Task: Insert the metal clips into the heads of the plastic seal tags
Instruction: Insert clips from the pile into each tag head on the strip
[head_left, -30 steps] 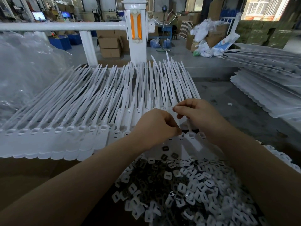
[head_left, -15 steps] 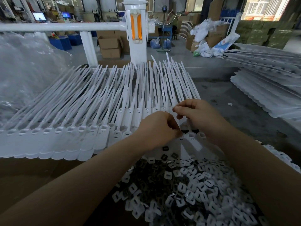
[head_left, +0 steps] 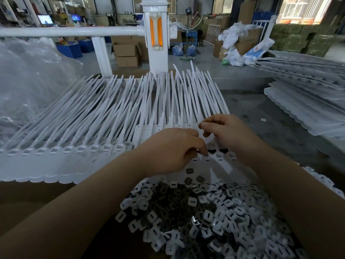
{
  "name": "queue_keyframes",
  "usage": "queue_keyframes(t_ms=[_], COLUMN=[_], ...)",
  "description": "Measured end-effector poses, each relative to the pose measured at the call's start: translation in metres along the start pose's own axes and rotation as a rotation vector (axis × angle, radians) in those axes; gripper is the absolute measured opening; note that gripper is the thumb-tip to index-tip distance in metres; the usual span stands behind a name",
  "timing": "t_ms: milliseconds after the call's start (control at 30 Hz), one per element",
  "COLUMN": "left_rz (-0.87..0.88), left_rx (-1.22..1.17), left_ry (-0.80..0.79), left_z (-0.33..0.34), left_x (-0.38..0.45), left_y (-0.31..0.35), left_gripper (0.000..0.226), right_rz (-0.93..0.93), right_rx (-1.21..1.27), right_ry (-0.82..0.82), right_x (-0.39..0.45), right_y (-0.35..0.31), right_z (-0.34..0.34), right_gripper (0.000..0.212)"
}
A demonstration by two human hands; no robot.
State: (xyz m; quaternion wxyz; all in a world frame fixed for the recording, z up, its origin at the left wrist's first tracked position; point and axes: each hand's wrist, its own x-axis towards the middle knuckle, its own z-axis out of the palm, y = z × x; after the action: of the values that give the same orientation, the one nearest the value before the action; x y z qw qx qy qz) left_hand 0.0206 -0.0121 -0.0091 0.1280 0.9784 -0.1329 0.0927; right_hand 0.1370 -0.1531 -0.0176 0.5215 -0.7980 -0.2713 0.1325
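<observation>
Insertion under way: left hand [head_left: 169, 149] pinches down on a tag head [head_left: 206, 158] at the seal tags' [head_left: 104, 131] right end, right hand [head_left: 226, 133] curled, contents indiscernible; next clip from the clip pile [head_left: 214, 212] needs square seating.

Single head view; forward and down, close over both hands

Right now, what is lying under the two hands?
Under the left hand and right hand lie white seal tags, heads visible at the fingertips. Any clip being inserted is covered.
</observation>
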Motion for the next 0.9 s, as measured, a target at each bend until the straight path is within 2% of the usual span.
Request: queue_keyframes(t_ms=[200, 333, 400, 500, 600, 700, 900], left_rz=[0.102, 0.177, 0.125, -0.055, -0.112, -0.107, -0.1], left_rx=[0.23, 0.326, 0.245, -0.092, -0.332, -0.349, -0.351], left_ry=[-0.071, -0.063, -0.051, -0.066, -0.106, -0.153, -0.343], left_z=[-0.002, -0.001, 0.0, -0.003, -0.013, -0.025, -0.025], left_x=[-0.001, 0.0, 0.002, 0.002, -0.002, -0.005, -0.005], left_y=[0.006, 0.007, 0.006, -0.004, -0.011, -0.011, 0.005], left_gripper=[0.033, 0.035, 0.031, 0.025, 0.019, 0.017, 0.017], right_rz=[0.001, -0.003, -0.001, -0.007, -0.009, -0.009, 0.013], right_rx=[-0.021, -0.034, -0.031, -0.031, -0.021, -0.019, 0.016], right_ry=[-0.005, -0.005, -0.009, -0.005, 0.004, 0.007, 0.0], right_x=[0.0, 0.0, 0.0, 0.0, 0.0, 0.0, -0.001], right_y=[0.0, 0.0, 0.0, -0.001, -0.001, -0.001, -0.001], right_z=[0.001, 0.002, 0.002, 0.001, 0.0, 0.0, -0.001], right_gripper=[0.013, 0.014, 0.013, 0.012, 0.012, 0.012, 0.01])
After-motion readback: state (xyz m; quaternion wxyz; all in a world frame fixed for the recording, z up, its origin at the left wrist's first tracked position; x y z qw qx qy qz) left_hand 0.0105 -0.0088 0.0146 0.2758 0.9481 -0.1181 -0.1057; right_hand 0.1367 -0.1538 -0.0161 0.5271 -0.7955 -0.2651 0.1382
